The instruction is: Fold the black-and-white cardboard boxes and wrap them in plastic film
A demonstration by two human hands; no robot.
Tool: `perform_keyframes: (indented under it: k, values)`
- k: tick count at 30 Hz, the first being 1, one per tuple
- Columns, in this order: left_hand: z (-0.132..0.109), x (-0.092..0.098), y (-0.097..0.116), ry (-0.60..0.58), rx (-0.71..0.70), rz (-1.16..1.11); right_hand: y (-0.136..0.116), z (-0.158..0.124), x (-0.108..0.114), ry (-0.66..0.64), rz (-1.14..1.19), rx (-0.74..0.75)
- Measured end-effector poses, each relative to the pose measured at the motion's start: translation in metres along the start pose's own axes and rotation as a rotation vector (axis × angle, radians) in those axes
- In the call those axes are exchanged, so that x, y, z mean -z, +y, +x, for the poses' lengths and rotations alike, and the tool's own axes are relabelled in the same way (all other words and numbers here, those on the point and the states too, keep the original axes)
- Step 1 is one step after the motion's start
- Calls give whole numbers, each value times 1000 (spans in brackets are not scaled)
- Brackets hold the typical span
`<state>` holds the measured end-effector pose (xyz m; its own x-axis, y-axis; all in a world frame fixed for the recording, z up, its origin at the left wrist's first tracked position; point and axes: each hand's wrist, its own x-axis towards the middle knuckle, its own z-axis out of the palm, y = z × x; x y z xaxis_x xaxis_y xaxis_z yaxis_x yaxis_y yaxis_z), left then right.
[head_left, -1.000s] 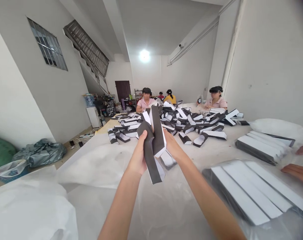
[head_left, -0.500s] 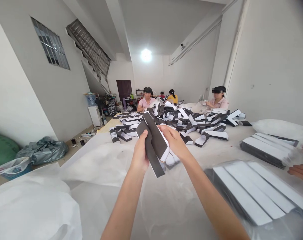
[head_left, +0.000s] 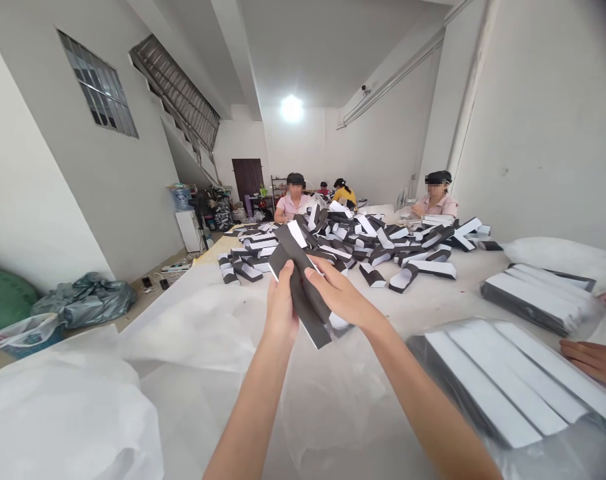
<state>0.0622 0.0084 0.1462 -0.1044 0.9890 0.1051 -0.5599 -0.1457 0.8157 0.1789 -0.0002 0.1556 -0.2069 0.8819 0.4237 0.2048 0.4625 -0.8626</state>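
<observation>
Left hand (head_left: 281, 308) and right hand (head_left: 340, 297) both clenched on black-and-white foam strips (head_left: 299, 283), fingers pressed against the dark faces, strips raised just in front of the strip heap (head_left: 377, 241). Heap resting on a white-sheeted table (head_left: 447, 293). Right of heap: two plastic-wrapped stacks (head_left: 487, 380), a co-worker's hand (head_left: 595, 361) touching the nearer one. Beyond heap: two seated co-workers (head_left: 293, 205) in pink tops, one at each far corner.
</observation>
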Motion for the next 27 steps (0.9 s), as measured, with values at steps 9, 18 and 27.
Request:
perform_keyframes:
  k: [9, 18, 27]
  values:
    - [-2, -9, -14, -10, 23, -14, 11, 10, -9, 108, 46, -69]
    - [-3, -9, -16, -45, 84, -124, 24, 11, -12, 90, -66, 39]
    - [-4, -10, -13, 48, 56, -183, 24, 8, -24, 62, -166, 111]
